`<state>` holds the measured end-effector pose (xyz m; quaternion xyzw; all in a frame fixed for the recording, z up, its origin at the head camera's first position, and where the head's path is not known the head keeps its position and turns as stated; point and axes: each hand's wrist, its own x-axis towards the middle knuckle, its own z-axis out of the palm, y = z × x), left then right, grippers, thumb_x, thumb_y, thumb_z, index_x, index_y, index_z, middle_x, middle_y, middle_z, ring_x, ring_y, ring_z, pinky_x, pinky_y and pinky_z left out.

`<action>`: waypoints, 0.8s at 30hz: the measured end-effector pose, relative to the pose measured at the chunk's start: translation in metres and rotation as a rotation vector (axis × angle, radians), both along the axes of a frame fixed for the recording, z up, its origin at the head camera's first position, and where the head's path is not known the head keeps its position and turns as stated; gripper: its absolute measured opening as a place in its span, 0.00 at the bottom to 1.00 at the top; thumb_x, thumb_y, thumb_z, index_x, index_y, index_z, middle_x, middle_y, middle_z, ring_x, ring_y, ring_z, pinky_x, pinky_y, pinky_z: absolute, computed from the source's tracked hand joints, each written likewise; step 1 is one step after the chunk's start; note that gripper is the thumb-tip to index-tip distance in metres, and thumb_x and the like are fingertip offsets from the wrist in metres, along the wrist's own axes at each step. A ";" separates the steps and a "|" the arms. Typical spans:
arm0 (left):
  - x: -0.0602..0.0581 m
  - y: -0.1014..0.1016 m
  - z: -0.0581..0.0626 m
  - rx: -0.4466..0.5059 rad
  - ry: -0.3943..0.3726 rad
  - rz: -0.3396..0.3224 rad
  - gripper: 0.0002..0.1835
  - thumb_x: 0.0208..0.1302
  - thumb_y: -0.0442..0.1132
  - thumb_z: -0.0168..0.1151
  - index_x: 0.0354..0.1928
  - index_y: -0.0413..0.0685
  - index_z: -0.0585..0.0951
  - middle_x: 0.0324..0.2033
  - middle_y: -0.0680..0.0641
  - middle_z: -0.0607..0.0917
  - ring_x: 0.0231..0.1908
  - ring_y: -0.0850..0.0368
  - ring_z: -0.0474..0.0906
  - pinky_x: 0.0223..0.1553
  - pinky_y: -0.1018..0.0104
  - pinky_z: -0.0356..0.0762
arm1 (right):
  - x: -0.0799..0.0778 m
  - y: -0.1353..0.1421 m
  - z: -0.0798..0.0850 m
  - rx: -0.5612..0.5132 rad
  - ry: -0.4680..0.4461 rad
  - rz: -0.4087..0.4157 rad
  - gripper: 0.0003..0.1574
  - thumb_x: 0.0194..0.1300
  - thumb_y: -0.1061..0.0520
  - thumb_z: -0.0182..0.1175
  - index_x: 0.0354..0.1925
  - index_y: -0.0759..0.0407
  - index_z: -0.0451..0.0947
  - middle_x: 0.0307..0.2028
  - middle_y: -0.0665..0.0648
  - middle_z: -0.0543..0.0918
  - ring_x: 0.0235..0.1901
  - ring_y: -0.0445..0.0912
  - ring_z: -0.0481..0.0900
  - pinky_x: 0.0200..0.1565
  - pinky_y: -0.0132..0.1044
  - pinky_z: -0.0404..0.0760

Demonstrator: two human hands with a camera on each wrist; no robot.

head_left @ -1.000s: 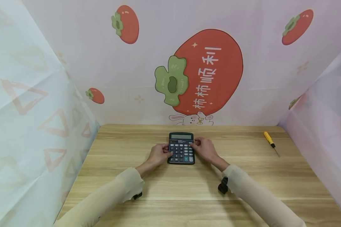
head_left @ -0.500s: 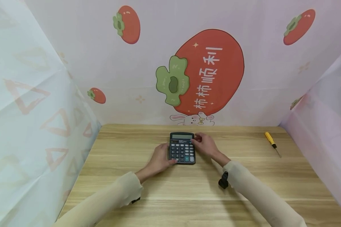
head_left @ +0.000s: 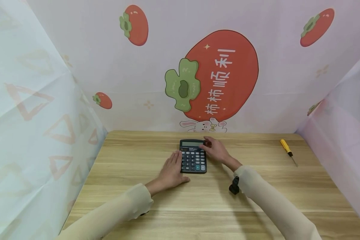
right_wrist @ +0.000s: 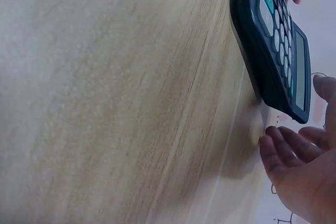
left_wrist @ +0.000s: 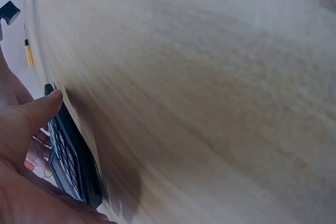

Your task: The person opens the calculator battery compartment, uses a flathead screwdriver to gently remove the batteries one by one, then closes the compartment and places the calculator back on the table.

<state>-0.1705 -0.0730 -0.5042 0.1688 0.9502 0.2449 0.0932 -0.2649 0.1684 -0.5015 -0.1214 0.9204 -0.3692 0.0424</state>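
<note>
A dark calculator (head_left: 193,161) lies face up on the wooden table, its display toward the back wall. Along its left edge lies my left hand (head_left: 170,171), fingers straight and covering the leftmost keys from view, thumb stretched out near the front edge. In the left wrist view that thumb (left_wrist: 44,111) is in front of the calculator (left_wrist: 68,156). My right hand (head_left: 217,151) is at the upper right corner, thumb over the display side. From the right wrist, its loosely bent fingers (right_wrist: 289,150) appear apart from the calculator's side (right_wrist: 262,61).
A screwdriver (head_left: 288,151) with a yellow handle lies at the far right of the wooden table (head_left: 258,213). Behind the table stands a printed fabric backdrop (head_left: 156,110), with more fabric along the left (head_left: 33,133) and right sides.
My left hand has gone from holding the calculator's left side with the thumb over its keys to lying flat along it, thumb out front. The right hand has shifted slightly toward the back.
</note>
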 end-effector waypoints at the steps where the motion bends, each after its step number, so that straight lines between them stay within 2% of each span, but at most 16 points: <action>1: 0.000 0.001 0.000 0.000 -0.003 -0.003 0.64 0.62 0.55 0.79 0.83 0.31 0.47 0.82 0.29 0.47 0.82 0.33 0.43 0.81 0.38 0.47 | 0.000 0.000 0.000 -0.002 0.007 0.004 0.41 0.77 0.45 0.65 0.76 0.66 0.68 0.65 0.69 0.81 0.61 0.61 0.82 0.64 0.56 0.81; 6: 0.001 0.004 -0.001 0.002 0.000 -0.014 0.62 0.64 0.53 0.78 0.82 0.29 0.47 0.82 0.27 0.46 0.82 0.33 0.44 0.81 0.40 0.48 | -0.004 0.000 -0.003 -0.020 0.056 0.009 0.34 0.78 0.49 0.64 0.71 0.68 0.74 0.61 0.68 0.84 0.58 0.59 0.84 0.61 0.55 0.83; 13: -0.001 0.008 -0.004 0.036 -0.005 -0.020 0.59 0.67 0.49 0.76 0.82 0.27 0.47 0.81 0.25 0.43 0.82 0.35 0.44 0.80 0.43 0.53 | -0.010 -0.005 -0.005 0.006 0.092 0.021 0.24 0.79 0.52 0.62 0.65 0.65 0.81 0.53 0.63 0.88 0.43 0.51 0.82 0.50 0.49 0.84; 17: -0.001 0.010 -0.003 0.090 -0.029 -0.009 0.57 0.69 0.44 0.74 0.82 0.27 0.46 0.81 0.25 0.42 0.82 0.34 0.43 0.79 0.45 0.57 | -0.011 -0.006 -0.005 -0.005 0.083 0.001 0.20 0.79 0.54 0.63 0.61 0.64 0.84 0.51 0.61 0.89 0.44 0.50 0.82 0.51 0.49 0.84; 24: -0.001 0.011 -0.006 0.159 0.002 -0.007 0.53 0.68 0.38 0.75 0.80 0.22 0.49 0.80 0.21 0.44 0.80 0.30 0.48 0.76 0.44 0.63 | -0.013 -0.008 -0.005 -0.031 0.062 -0.045 0.14 0.77 0.57 0.65 0.55 0.62 0.87 0.46 0.59 0.90 0.41 0.49 0.82 0.49 0.47 0.83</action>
